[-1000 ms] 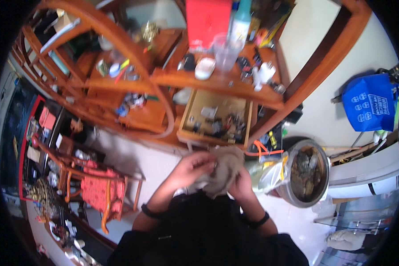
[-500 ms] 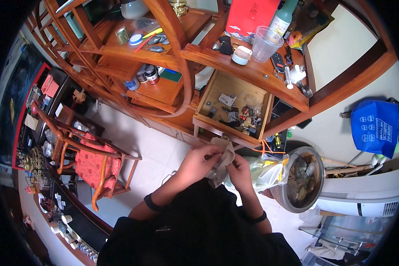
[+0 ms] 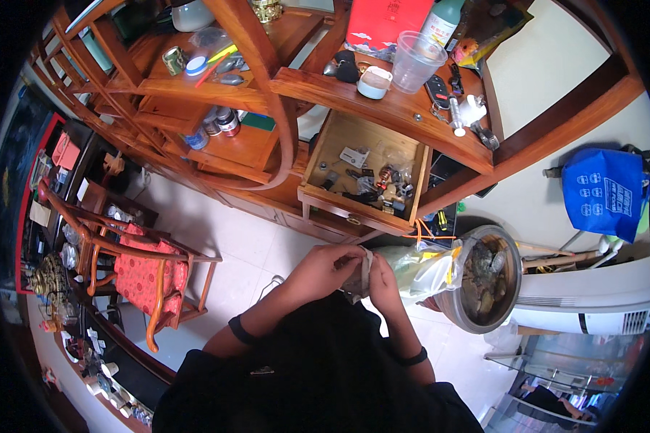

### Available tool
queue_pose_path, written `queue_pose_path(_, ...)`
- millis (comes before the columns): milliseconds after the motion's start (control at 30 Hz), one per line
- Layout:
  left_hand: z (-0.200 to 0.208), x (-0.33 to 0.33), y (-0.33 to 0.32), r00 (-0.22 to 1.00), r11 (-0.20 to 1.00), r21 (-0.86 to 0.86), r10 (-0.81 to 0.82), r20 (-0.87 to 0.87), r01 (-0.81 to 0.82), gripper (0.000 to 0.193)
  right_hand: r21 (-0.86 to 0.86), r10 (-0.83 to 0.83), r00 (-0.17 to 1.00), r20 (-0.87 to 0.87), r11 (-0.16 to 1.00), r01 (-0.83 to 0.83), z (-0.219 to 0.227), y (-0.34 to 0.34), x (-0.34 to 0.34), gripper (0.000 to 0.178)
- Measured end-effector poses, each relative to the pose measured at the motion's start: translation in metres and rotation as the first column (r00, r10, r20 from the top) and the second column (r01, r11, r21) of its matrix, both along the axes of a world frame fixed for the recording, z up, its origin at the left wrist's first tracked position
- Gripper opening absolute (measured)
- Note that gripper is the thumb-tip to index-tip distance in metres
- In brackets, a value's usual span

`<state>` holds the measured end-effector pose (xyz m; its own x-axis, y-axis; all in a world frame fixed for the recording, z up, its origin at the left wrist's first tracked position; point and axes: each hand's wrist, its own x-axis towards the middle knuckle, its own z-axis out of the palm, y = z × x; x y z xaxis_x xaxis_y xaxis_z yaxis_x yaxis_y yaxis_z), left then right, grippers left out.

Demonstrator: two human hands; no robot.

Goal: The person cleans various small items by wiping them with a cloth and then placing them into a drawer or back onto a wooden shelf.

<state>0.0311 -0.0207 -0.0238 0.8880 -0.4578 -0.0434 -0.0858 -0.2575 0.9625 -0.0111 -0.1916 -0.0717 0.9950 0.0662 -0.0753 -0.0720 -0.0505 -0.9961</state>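
Mid-fold, by the look of it: a small grey-beige cloth [image 3: 360, 276] pinched and bunched between both hands, just below the open wooden drawer [image 3: 363, 172]. Left hand [image 3: 325, 268] curled over the near side of the cloth, fingers bent and gripping its upper edge; right hand [image 3: 383, 280] pressed against the far side, thumb and fingers closed on the fabric. Neither hand wide; both holding the same piece.

Judged as a folding or wringing step, roughly halfway, with the cloth already gathered into a compact wad. Next move likely needing a steady pinch from one hand while the other shifts its grip, keeping the fabric from slipping loose, and staying clear of the drawer front directly above.

Cloth itself: soft, crumpled, pale and dull in colour, a lighter strip showing between the two hands; mostly hidden by the fingers, so full shape and any pattern impossible to tell.

Around the drawer: a clear plastic cup [image 3: 419, 60] and a small white round tin [image 3: 374, 82] on the shelf above it; a translucent plastic bag [image 3: 426, 265] just below and to its right, touching or nearly touching the right hand; a round metal basin [image 3: 486, 280] beyond the bag; a red-cushioned wooden chair [image 3: 148, 276] well off to the lower left.
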Motion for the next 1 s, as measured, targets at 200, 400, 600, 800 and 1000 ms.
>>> queue_pose_path(200, 0.002, -0.004, 0.004, 0.996, 0.996, 0.012, 0.085, 0.032, -0.086, 0.021, 0.146, 0.0, 0.996, -0.086, 0.989, 0.013, 0.001, -0.002, -0.004, 0.013)
queue_pose_path(400, -0.01, -0.004, 0.012, 0.995, 0.995, -0.018, 0.1, 0.026, -0.1, 0.021, 0.204, 0.042, 0.987, -0.152, 0.979, -0.01, 0.007, 0.002, -0.001, 0.011)
queue_pose_path(600, -0.008, -0.007, 0.013, 0.993, 0.994, -0.006, 0.108, -0.044, -0.108, 0.02, 0.186, 0.026, 0.989, -0.143, 0.983, 0.001, -0.012, 0.0, -0.002, 0.021)
queue_pose_path(800, -0.008, -0.014, 0.007, 0.997, 0.996, -0.047, 0.08, 0.008, -0.079, 0.021, 0.29, -0.009, 0.972, -0.234, 0.954, 0.079, -0.015, -0.005, -0.005, 0.023)
queue_pose_path(1000, -0.006, -0.014, 0.004, 0.996, 0.997, 0.018, 0.079, 0.034, -0.08, 0.021, 0.485, -0.024, 0.95, -0.312, 0.856, 0.181, -0.005, -0.002, -0.01, 0.015)
